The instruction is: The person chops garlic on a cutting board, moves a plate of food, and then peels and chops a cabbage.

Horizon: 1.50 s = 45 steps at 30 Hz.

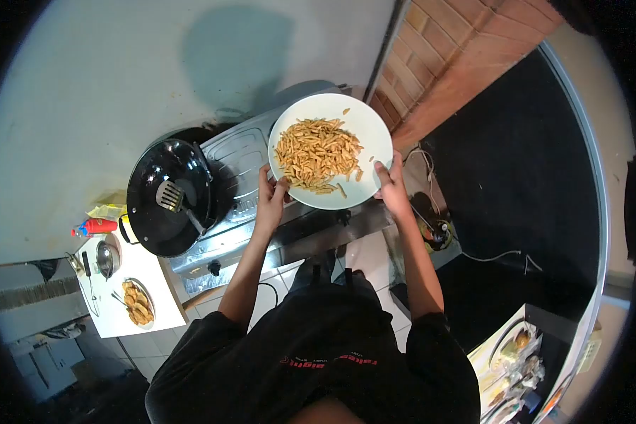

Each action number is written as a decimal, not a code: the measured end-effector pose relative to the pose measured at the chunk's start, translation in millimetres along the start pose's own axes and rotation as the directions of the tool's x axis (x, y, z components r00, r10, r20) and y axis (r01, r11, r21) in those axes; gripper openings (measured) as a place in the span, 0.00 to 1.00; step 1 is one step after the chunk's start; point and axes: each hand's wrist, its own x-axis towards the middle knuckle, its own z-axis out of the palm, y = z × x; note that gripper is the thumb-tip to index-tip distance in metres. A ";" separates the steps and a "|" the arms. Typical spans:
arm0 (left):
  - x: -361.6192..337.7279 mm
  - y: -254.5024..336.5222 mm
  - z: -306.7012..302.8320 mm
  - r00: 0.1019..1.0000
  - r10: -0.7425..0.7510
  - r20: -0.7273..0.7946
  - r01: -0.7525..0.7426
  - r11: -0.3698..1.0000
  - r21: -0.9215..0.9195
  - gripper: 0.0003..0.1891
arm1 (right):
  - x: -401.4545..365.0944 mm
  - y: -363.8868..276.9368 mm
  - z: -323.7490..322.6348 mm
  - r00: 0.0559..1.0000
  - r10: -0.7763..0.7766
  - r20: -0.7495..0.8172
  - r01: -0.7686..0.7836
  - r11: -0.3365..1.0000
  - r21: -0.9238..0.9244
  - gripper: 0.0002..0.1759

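Observation:
A wide white plate (300,111) is held up above the right part of the gas stove (237,159). Small golden-brown strips of food (318,154), like fried pieces, lie heaped on it, with a few loose ones near the rim. My left hand (271,196) grips the plate's lower left edge, thumb on top. On the right edge, my right hand (393,185) clasps the rim the same way, its thumb over the inside. To the left, a black wok (152,219) sits on the stove with a slotted spatula (170,196) resting in it.
A white table (109,311) at the left bears a plate of fried food (137,302), a strainer (107,259) and a red bottle (95,227). Bricks (431,56) edge the wall at the right. Behind, another surface holds dishes (517,346). A cable (487,258) trails at the right.

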 end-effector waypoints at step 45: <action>-330.1 80.3 678.7 0.139 0.122 0.983 0.001 0.992 -0.124 0.15 | -581.1 -82.7 -510.9 0.377 -0.128 -0.917 0.314 0.949 -0.003 0.17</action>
